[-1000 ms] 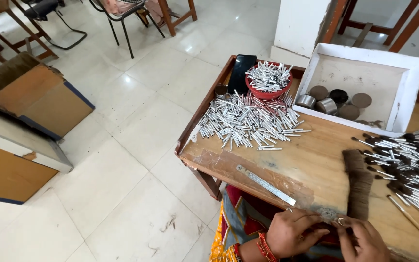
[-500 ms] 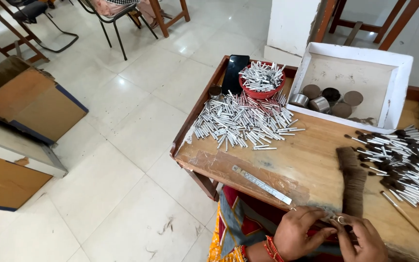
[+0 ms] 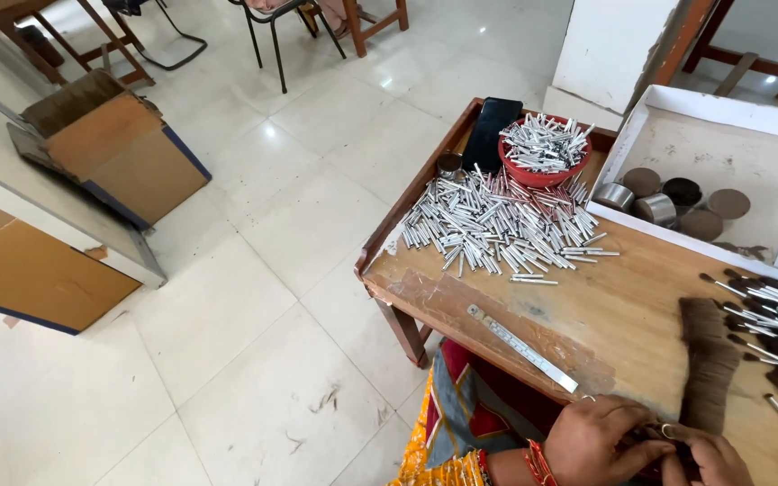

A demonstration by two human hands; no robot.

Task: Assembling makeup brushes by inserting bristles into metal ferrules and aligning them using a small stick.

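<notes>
A dark tuft of bristle (image 3: 668, 438) sits pinched between the left hand (image 3: 598, 441) and right hand (image 3: 709, 457), both closed on it at the near edge of the wooden table (image 3: 623, 306), as 0.5 s ago. The view has shifted slightly; the steel ruler (image 3: 522, 347) and 1 pile of metal ferrules (image 3: 488, 225) lie unmoved.

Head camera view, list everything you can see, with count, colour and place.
Wooden table: one, brown, right.
Metal tubes: many, silver, heaped on the table's far left.
Red bowl: one, full of tubes, behind the heap.
Phone: one, black, beside the bowl.
White tray: one, top right, holding round tins.
Metal ruler: one, silver, near table edge.
Bristle bundle: one, dark brown, right.
Finished brushes: many, far right.
Cardboard boxes: several, brown, left floor.
Left hand: bottom edge, at bristles.
Right hand: touching the left.
</notes>
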